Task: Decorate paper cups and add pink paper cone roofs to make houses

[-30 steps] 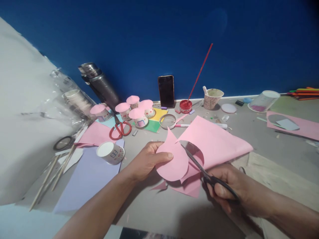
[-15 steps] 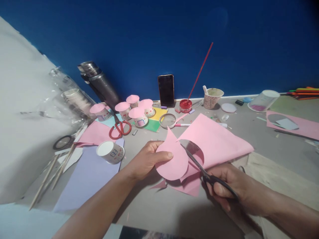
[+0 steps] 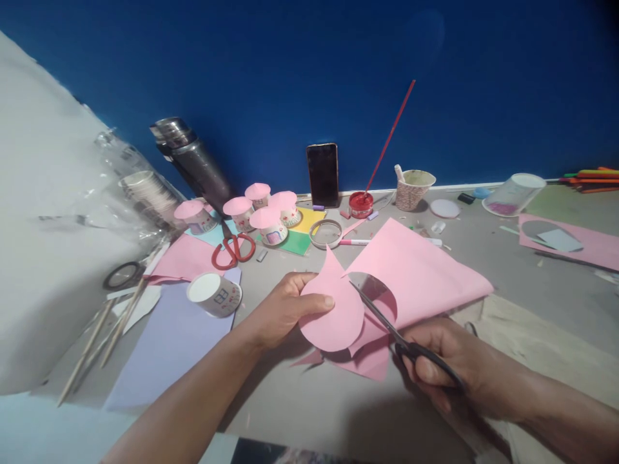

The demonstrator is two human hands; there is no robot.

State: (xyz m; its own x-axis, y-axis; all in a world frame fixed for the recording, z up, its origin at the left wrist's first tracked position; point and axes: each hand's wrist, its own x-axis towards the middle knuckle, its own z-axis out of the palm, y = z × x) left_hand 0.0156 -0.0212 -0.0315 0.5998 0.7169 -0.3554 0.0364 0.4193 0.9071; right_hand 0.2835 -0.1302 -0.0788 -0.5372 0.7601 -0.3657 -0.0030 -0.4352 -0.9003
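Plainly, the left hand (image 3: 285,312) pinches rounded pink paper (image 3: 333,328) beneath its thumb (image 3: 319,303); the right hand (image 3: 449,351) holds scissors (image 3: 400,338), their blades (image 3: 374,305) just beside the paper's right edge.

Legible lettering, numbers and signs: none. The dark marks on the clear plastic wrapping (image 3: 104,209), at left, are too blurred to read and may be print or merely creases. The marks on the uncovered white paper cup (image 3: 214,295) form a drawn window and small red motifs, not characters.
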